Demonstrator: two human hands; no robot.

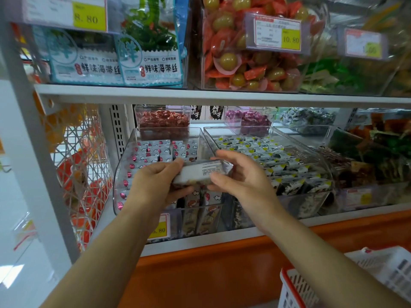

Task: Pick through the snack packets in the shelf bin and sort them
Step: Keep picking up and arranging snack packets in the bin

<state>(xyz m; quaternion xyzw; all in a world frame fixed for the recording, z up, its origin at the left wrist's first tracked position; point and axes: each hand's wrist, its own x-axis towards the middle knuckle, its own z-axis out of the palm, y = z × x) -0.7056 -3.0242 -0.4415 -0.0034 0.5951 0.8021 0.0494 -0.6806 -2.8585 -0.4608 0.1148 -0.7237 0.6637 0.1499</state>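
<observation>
1. Left hand [155, 183], centre of frame: fingers curled under and thumb over the left end of a grey-white packet bundle [200, 173]. Firm hold.
2. Right hand [242, 176], just right of centre: fingers arched over the bundle's right end, thumb tucked below it. It also grips.
3. The bundle sits between the 2 hands, lying roughly level with its printed back facing up. It is above the front of the clear shelf bin [121, 174]. Packet count in the bundle cannot be told.
4. The bin is on the lower shelf, centre-left. Pink-dotted white packets [153, 150] stand in rows inside it, and more show through its front wall.
5. A neighbouring clear bin [222, 128] is directly to the right and holds black, white and yellow packets [255, 150].
6. A yellow price tag [159, 227] hangs on the front of the shelf bin, partly behind the left wrist.
7. Upper left: seaweed packs [149, 63] on the top shelf.
8. Lower right corner: a white basket [378, 263] with a red rim.
</observation>
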